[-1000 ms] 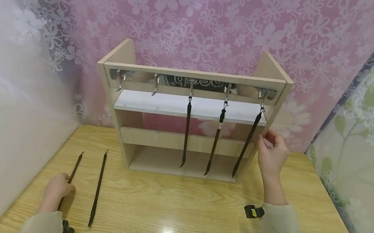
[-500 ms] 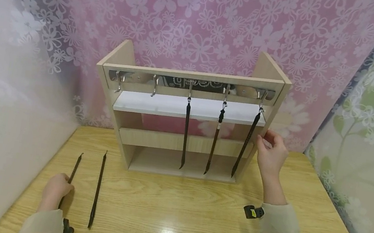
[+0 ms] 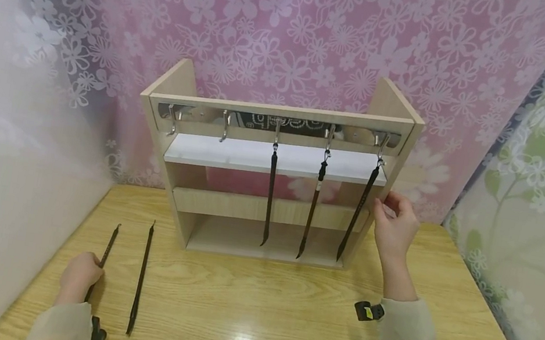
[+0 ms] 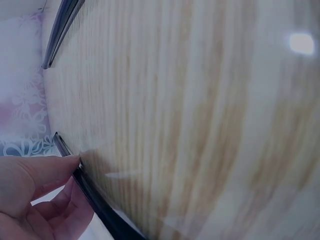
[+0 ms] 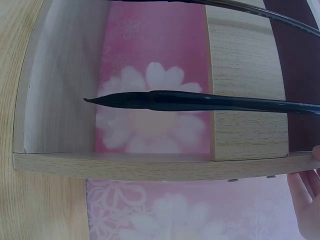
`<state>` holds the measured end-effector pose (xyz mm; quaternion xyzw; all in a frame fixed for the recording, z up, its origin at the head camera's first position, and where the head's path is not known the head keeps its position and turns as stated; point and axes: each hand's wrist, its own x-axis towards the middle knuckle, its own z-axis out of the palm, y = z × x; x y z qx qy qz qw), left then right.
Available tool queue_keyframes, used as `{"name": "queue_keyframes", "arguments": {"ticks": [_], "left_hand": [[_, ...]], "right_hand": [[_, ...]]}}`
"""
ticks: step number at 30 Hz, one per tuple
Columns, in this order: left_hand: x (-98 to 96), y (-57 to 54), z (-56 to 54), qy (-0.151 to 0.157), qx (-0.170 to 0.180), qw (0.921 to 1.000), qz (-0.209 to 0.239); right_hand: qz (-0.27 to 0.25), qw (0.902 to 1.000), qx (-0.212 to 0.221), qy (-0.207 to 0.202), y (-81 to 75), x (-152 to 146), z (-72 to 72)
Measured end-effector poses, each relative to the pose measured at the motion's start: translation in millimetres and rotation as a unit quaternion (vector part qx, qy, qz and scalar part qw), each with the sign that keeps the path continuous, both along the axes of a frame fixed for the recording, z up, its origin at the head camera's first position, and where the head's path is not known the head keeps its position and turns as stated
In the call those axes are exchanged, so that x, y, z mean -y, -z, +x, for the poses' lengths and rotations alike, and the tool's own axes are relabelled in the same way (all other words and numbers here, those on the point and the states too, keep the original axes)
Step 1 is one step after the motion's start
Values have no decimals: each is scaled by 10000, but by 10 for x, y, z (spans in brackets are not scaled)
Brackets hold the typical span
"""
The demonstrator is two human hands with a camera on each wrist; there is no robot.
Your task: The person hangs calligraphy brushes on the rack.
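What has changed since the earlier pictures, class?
Nothing clearly moved or was released. The left hand still holds one brush, a second brush lies apart, the right hand stays at the rack's side, and three hanging brushes stay put.

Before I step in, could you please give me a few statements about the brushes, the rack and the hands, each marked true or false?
1. Three brushes hang from hooks. True.
2. Every hook carries a brush. False: the two leftmost hooks carry none.
3. The left hand pinches a dark brush. True.
4. The right hand is holding a brush. False: it grips the side panel of the wooden rack.
5. Another brush lies on the table, to the right of the left hand. True.
6. The hanging brushes have their tips pointing up. False: the tips point down.
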<state>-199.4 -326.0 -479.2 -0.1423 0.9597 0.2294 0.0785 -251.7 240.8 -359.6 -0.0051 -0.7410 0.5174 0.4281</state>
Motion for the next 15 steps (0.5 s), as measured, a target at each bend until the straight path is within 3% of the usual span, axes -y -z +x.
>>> {"name": "queue_keyframes", "arguments": {"ticks": [15], "left_hand": [[14,-6,23,-58,-273,9995,134]], "right_hand": [[47,9999,100,72,1,1,-2]]}}
